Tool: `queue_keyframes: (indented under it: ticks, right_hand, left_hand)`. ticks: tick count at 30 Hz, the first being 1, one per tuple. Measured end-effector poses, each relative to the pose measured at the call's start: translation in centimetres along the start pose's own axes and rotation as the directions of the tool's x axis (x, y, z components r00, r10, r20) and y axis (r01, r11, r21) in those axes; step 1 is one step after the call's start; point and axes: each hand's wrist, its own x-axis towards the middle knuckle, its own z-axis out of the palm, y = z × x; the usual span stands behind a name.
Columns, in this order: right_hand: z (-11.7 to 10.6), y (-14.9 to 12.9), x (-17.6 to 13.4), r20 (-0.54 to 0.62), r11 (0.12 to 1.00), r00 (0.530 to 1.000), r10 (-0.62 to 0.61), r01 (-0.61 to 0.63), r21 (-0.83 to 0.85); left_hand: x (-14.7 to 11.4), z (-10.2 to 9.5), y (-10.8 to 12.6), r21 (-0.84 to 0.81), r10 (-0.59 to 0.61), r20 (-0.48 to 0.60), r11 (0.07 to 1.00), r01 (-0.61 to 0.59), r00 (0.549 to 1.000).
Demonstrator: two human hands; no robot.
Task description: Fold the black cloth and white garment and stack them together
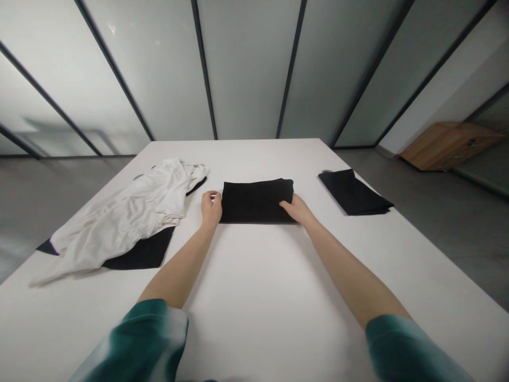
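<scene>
Head view, both arms stretched forward, left hand [210,207] and right hand [297,209] closed on opposite ends of a folded black cloth [256,200], soft flat rectangle laid mid-table toward the far edge, matte white table [262,297].

White table [254,297], matte top, long, running away toward the glass wall. At centre: one black cloth folded into a flat rectangle [256,200], both hands touching its short ends. At 2 o'clock of it, near the right edge: a second folded black cloth [353,193]. At 9 o'clock: a crumpled white garment [131,212] heaped over a flat black cloth [143,253].
</scene>
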Motion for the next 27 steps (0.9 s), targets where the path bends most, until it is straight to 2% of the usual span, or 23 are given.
queue_keyframes:
  ticks: [2, 4, 6, 8, 10, 12, 16, 22, 27]
  right_hand:
    - [-0.4, -0.8, -0.4, 0.072, 0.951, 0.996, 0.053, -0.072, 0.299]
    - [-0.8, -1.7, -0.8, 0.197, 0.824, 0.965, 0.173, -0.251, 0.508]
    - [-1.1, -2.3, -1.1, 0.331, 0.674, 0.904, 0.271, -0.423, 0.605]
    - [-1.2, -2.6, -1.1, 0.4, 0.543, 0.856, 0.328, -0.517, 0.661]
    - [-1.1, -2.6, -1.0, 0.418, 0.436, 0.837, 0.352, -0.542, 0.718]
    - [-0.7, -2.4, -0.8, 0.405, 0.372, 0.843, 0.355, -0.525, 0.766]
    - [0.0, -2.3, -0.9, 0.428, 0.366, 0.838, 0.34, -0.537, 0.76]
    - [-0.1, -2.9, -1.2, 0.496, 0.537, 0.781, 0.379, -0.622, 0.57]
    - [-0.6, -2.9, -2.1, 0.442, 0.564, 0.785, 0.434, -0.619, 0.547]
  left_hand:
    - [0.0, 0.0, 0.3, -0.011, -0.015, -0.003, 1.0, 0.015, 1.0]
    - [0.0, -0.1, 0.4, -0.023, -0.024, -0.003, 0.999, 0.024, 1.0]
    - [0.0, -0.1, 0.5, -0.033, -0.029, -0.005, 0.999, 0.028, 1.0]
    - [0.1, -0.2, 0.5, -0.045, -0.038, -0.007, 0.998, 0.038, 0.999]
    - [0.1, -0.2, 0.4, -0.06, -0.051, -0.007, 0.997, 0.05, 0.999]
    - [0.1, -0.2, 0.4, -0.076, -0.061, -0.013, 0.995, 0.06, 0.998]
    - [0.1, -0.1, 0.4, -0.089, -0.069, -0.011, 0.994, 0.068, 0.998]
    - [0.2, -0.1, -0.1, -0.097, -0.066, 0.005, 0.993, 0.066, 0.998]
    - [0.3, 0.1, -0.6, -0.111, -0.106, 0.025, 0.988, 0.108, 0.994]
